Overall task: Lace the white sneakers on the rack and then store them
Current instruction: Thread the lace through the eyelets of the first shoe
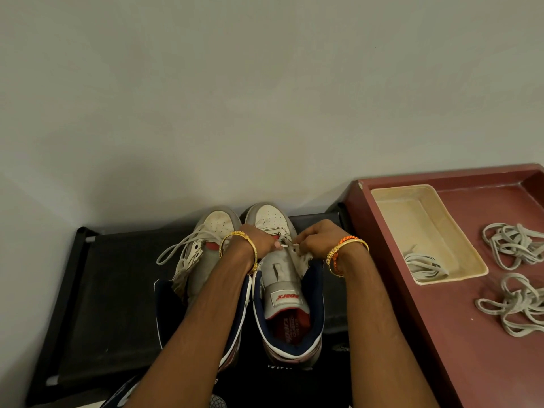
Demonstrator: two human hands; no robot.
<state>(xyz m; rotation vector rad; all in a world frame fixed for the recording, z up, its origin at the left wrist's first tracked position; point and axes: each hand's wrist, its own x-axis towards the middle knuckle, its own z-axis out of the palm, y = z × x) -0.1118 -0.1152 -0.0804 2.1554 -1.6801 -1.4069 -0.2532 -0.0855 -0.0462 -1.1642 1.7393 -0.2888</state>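
Nearest the camera, two bare forearms reach forward over the black shoe rack [117, 290], each wrist wearing gold bangles, the right one also an orange braided band; between them stands the right-hand sneaker [290, 290], heel toward the viewer, its navy collar open and its grey tongue with a red-lettered label lying bare, with no lace crossing it that I can see.

Further up that shoe, the left hand [260, 241] is curled at the lowest eyelets, its fingertips pinching what looks like a white lace tip [285, 245]; the right hand [319, 238] is curled just opposite, gripping the eyelet flap or the lace there, which of the two I cannot tell; so the threading seems to be only starting at the toe end of this shoe.

Beside it, touching or nearly so, the left-hand sneaker [206, 245] already carries a white lace, with loops spilling loosely to its left; I judge it laced or close to it, though whether it is tied I cannot say.

To the right, a maroon tray [412, 290] holds a cream tub [397, 207] with one bundled lace [424, 265] inside and two more loose lace bundles [512, 242] on its floor; beyond all this is a plain wall.

Left to do, by my reckoning: most of the second shoe's lacing, then storing the pair.
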